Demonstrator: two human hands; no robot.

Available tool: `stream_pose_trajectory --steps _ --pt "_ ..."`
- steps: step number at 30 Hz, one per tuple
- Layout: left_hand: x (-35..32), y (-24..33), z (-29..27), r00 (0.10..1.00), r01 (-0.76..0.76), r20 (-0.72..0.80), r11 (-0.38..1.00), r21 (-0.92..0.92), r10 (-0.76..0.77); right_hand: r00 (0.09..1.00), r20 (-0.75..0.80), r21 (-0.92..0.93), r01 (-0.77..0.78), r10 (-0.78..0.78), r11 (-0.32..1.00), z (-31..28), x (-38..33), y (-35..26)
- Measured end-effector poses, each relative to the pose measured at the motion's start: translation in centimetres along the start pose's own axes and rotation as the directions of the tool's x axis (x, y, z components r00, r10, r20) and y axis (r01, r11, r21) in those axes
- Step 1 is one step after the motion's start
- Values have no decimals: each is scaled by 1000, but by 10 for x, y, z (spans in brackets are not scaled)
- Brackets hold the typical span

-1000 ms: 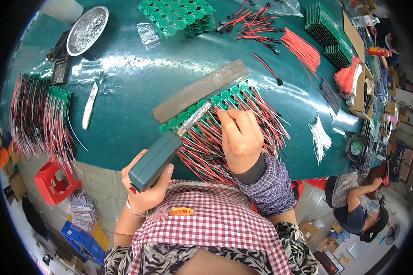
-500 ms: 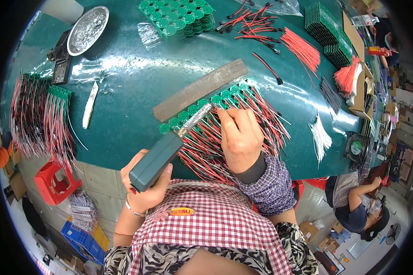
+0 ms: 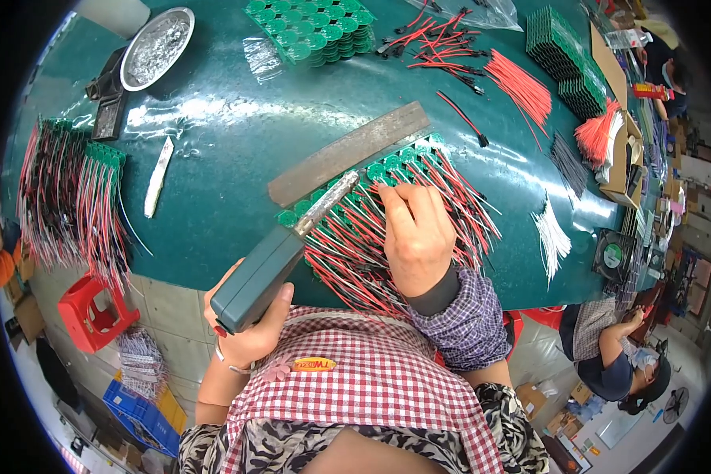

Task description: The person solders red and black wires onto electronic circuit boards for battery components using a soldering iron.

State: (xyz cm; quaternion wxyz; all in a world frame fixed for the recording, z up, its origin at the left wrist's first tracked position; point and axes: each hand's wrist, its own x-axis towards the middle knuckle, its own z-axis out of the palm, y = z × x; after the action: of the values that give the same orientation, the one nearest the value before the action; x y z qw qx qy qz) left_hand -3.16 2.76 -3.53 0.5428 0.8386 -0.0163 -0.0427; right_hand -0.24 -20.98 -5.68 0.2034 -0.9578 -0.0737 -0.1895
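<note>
A chunky grey-green soldering tool [image 3: 259, 278] is gripped in the left hand [image 3: 249, 336] at the near edge of a dark green workbench [image 3: 213, 158], the fingers wrapped tight around its body so that the metal tip [image 3: 328, 204] is angled up and away from them toward a row of small green circuit boards [image 3: 371, 174]. The boards are lined up against a long flat metal bar [image 3: 347, 152], seemingly as a straight stop that keeps them in register. The right hand [image 3: 416, 237] is laid flat over the red and black wires [image 3: 347, 253] trailing from the boards, fingers [image 3: 407, 201] held together and pressed down, the fingertips resting just short of the board row, apparently to pin the work steady beside the tip. Beyond the fingertips, loose red leads [image 3: 517, 83] and a stack of green parts [image 3: 312, 30] are kept within reach. A metal dish [image 3: 156, 35] sits far left.
</note>
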Motion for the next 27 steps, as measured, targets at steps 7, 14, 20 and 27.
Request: stream_pose_trajectory --steps 7,14,20,27 --pt "-5 -5 -3 1000 -4 -30 1000 12 5 996 -37 16 81 -80 997 -7 1 -1" --pt "-10 -8 -6 1000 2 -31 1000 -23 -3 998 6 98 54 -54 994 1 -1 -14" --pt "-5 -9 -5 999 -51 11 999 -7 51 999 17 81 49 -51 996 7 -4 -10" --pt "-2 -6 -5 996 -66 56 998 -18 67 998 34 77 54 -57 996 5 -2 -12"
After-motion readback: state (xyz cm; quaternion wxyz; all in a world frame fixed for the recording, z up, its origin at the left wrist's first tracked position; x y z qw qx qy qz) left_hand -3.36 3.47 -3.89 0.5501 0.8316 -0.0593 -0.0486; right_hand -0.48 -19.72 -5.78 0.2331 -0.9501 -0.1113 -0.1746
